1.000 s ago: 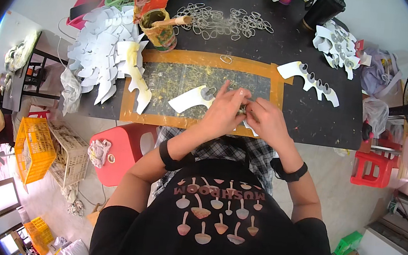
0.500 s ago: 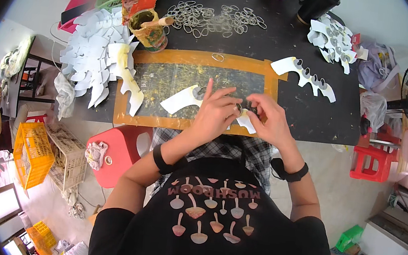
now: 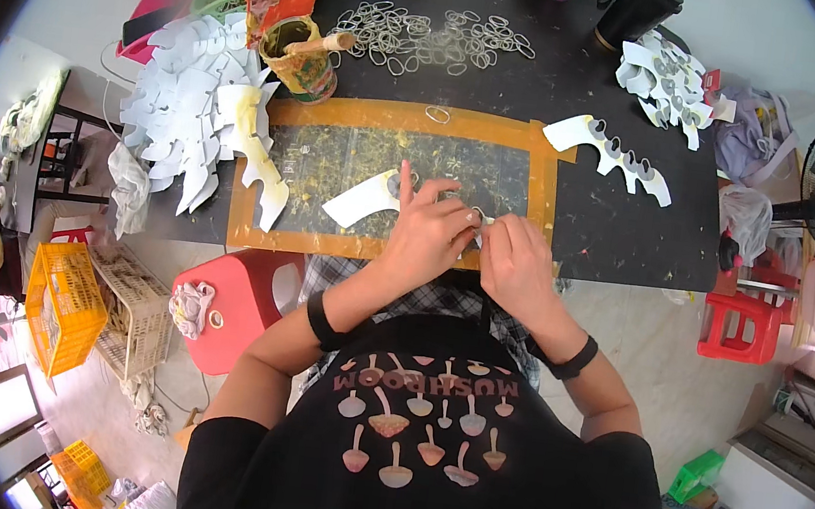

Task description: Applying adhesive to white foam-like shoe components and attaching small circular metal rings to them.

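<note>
A white curved, scalloped strip (image 3: 361, 201) lies partly over the yellow-stained board (image 3: 310, 158) in front of me. Near its left end a grey oval ring shows in a notch. My left hand (image 3: 428, 232) pinches the strip's middle between thumb and fingers, with the index finger stretched out. Up against it, my right hand (image 3: 519, 265) has its fingertips closed on the strip's right part, where another metal ring shows in part between the hands. Much of the strip is hidden under my fingers.
Loose oval metal rings (image 3: 407, 38) lie beyond the board; a single ring (image 3: 438, 114) rests on its tape border. Left stand heaped white strips (image 3: 178, 103) and a smeared can (image 3: 300, 71) holding a wooden-handled tool. A ringed strip (image 3: 608, 157) lies right, near a black cup (image 3: 638, 14).
My right hand has moved left and slightly down, its fingers now drawn together beside the left hand. My left hand has hardly shifted.
</note>
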Motion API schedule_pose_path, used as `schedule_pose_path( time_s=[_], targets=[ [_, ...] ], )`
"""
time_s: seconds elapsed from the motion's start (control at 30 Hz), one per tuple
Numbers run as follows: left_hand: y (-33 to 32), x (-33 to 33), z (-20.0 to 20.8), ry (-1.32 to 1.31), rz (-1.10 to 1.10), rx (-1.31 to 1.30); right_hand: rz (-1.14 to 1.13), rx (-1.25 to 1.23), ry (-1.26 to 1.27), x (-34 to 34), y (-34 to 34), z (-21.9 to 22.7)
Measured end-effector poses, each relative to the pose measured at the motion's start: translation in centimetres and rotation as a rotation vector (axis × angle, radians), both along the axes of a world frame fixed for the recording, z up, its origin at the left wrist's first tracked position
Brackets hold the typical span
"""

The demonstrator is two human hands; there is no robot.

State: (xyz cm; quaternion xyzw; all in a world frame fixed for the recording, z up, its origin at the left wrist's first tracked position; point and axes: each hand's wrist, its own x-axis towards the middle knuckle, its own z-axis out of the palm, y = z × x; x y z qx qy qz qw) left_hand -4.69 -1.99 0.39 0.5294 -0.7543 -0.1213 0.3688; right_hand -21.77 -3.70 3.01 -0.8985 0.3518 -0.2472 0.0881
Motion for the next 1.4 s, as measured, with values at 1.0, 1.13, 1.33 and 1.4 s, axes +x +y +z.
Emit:
schedule_pose_path(
  time_s=[1.0,1.13,1.33,1.4],
  targets=[
    [0.3,0.2,-0.5,-0.109,-0.026,-0.163,0.136,0.006,-0.037,-2.0,-3.0,1.0],
    [0.3,0.1,-0.6,-0.118,-0.026,-0.168,0.294,0.001,-0.03,-1.9,-4.6,0.4],
    [0.3,0.1,-0.4,-0.118,-0.045,-0.181,0.389,-0.115,0.046,-3.2,-5.5,0.4],
    [0.4,-0.1,-0.4,-0.145,-0.041,-0.199,0.377,-0.149,0.09,-3.4,-5.6,0.2]
  ],
)
